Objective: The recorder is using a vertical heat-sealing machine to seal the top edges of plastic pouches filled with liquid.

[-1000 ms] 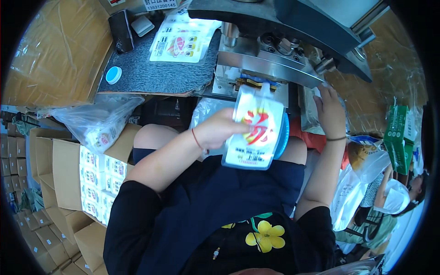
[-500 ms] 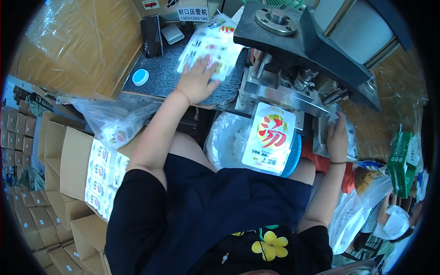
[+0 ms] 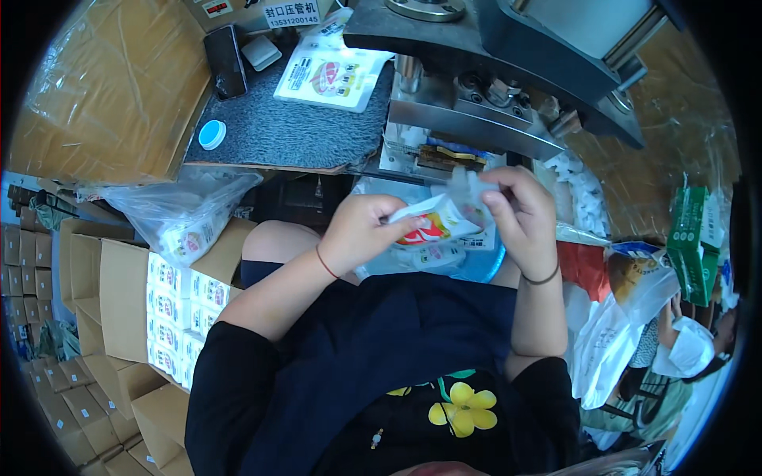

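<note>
My left hand is closed on a white pouch with red print, held tilted above my lap. Close by its upper edge, my right hand pinches a translucent plastic piece, which is blurred, so I cannot tell whether it sits inside the pouch mouth. Below both hands stands a blue tub lined with clear plastic, with printed pouches lying in it. Just beyond is the metal press. Flat printed pouches lie on the grey mat.
A phone, a white square case and a blue-white round lid are on the mat. White plastic pieces lie right of the press. An open carton of packed pouches stands left, a green box right.
My left hand has come from the pouch pile to above my lap with a pouch. My right hand has moved left from the plastic pieces. The pouch at the press has left its place there.
</note>
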Action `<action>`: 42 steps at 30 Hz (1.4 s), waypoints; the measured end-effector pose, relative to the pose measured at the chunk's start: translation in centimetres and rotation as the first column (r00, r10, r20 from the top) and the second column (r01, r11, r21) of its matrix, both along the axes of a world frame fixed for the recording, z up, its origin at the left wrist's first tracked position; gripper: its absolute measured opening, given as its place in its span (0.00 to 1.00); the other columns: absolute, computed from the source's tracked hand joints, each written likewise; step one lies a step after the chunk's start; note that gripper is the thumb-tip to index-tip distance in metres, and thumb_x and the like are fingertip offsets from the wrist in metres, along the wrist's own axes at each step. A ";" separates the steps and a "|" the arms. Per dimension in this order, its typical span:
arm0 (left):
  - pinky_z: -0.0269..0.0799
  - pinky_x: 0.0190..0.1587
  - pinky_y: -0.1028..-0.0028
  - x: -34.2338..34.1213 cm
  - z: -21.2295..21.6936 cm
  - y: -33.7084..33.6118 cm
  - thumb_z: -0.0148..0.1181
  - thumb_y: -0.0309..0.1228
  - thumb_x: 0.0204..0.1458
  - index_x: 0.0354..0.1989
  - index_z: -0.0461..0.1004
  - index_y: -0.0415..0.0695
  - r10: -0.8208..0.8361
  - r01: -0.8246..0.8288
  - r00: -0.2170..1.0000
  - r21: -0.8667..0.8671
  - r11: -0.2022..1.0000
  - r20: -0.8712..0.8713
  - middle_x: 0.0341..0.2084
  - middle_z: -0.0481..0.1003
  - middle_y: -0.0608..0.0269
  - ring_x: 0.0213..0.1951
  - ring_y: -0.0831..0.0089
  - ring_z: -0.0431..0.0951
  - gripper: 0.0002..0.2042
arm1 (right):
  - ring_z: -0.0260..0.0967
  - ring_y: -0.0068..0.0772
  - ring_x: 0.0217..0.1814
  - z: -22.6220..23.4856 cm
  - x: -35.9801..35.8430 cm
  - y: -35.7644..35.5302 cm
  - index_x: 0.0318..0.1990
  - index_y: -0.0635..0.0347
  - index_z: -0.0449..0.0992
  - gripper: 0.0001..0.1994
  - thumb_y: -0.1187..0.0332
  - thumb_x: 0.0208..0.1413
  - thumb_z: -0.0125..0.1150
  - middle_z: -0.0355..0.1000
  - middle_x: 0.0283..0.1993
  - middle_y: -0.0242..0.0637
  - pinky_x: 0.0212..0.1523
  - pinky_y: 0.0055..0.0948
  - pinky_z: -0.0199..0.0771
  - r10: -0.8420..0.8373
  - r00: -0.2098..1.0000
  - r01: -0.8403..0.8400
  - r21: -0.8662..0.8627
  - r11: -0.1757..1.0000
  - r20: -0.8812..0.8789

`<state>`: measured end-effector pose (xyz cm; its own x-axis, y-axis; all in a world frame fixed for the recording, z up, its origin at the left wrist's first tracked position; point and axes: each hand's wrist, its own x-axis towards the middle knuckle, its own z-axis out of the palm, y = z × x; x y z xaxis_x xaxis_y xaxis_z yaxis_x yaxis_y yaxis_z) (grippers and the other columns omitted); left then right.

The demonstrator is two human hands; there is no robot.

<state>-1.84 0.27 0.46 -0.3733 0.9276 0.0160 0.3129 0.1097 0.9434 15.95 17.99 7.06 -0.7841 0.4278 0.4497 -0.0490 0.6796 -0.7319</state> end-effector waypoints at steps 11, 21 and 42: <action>0.75 0.54 0.72 3.8 -2.4 1.3 0.62 0.30 0.60 0.55 0.74 0.34 -0.284 0.416 0.464 0.077 0.906 0.839 0.49 0.79 0.58 0.46 0.76 0.79 0.17 | 0.74 0.50 0.43 0.0 2.5 3.3 0.45 0.61 0.77 0.11 0.66 0.66 0.51 0.75 0.40 0.47 0.42 0.38 0.73 -0.135 0.959 0.042 0.346 0.937 0.249; 0.78 0.47 0.69 -0.6 -0.5 4.8 0.61 0.25 0.57 0.55 0.72 0.34 -0.046 0.177 0.486 -0.046 0.983 0.872 0.43 0.81 0.54 0.42 0.71 0.82 0.17 | 0.71 0.59 0.49 -5.1 5.1 11.0 0.51 0.59 0.70 0.16 0.68 0.56 0.62 0.69 0.53 0.50 0.46 0.48 0.73 -0.611 0.689 0.324 0.588 0.741 0.391; 0.73 0.34 0.73 -5.0 0.8 -2.1 0.59 0.22 0.53 0.38 0.81 0.38 0.062 -0.053 0.989 0.071 0.996 -0.134 0.28 0.81 0.58 0.30 0.74 0.81 0.07 | 0.74 0.39 0.40 -1.3 2.9 2.4 0.44 0.65 0.78 0.08 0.72 0.61 0.56 0.75 0.38 0.43 0.43 0.31 0.71 -0.064 0.984 0.022 0.239 0.971 0.168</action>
